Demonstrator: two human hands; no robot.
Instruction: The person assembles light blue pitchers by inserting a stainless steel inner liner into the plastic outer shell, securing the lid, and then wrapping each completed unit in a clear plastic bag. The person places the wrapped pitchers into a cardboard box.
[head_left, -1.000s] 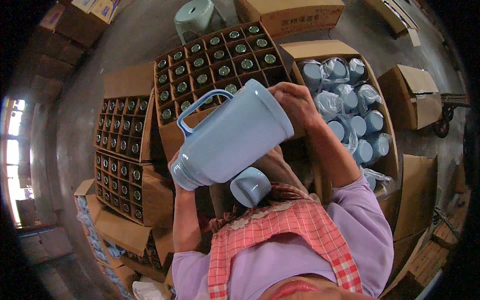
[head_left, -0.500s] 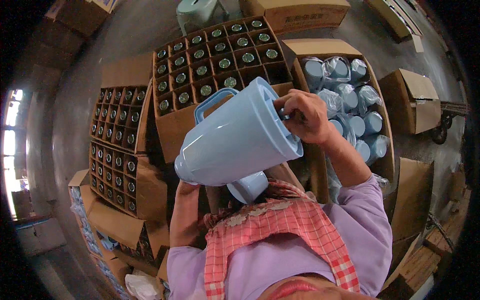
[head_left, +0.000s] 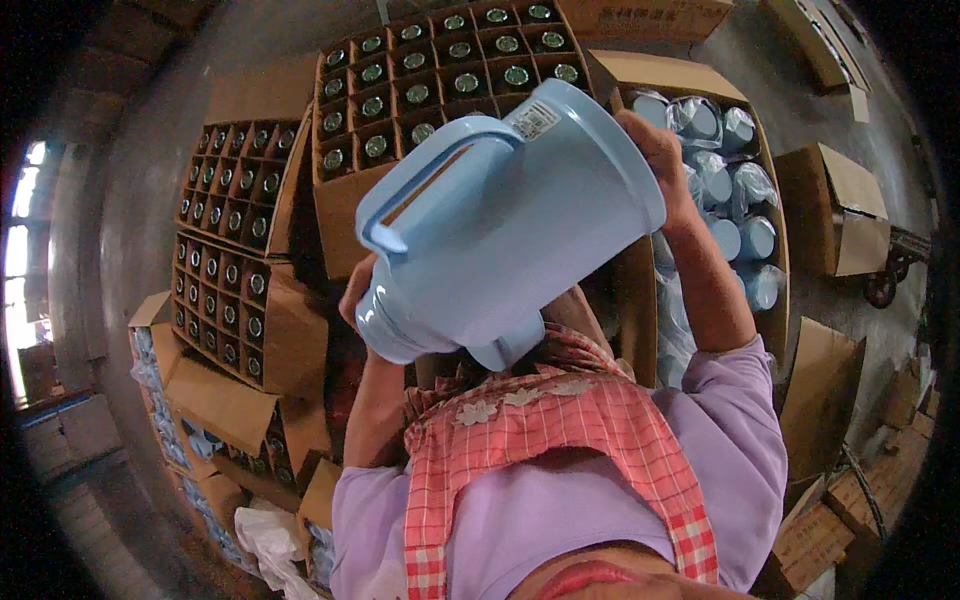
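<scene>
Though aslant, jug (head_left: pixel 520 225) between hands (head_left: pixel 361 292) (head_left: pixel 657 160).

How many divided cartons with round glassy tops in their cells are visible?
3 clearly: one large carton ahead, partly covered by the blue jug, and two at left, the farther carton and the nearer carton. More may be hidden among the lower-left boxes.

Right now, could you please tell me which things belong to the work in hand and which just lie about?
In the work: light-blue jug; left hand, holding its narrow end; right hand, at its wide end; probably the blue cup and divided carton.

Apparently lying about: crumpled white plastic; brown carton, far right.
</scene>
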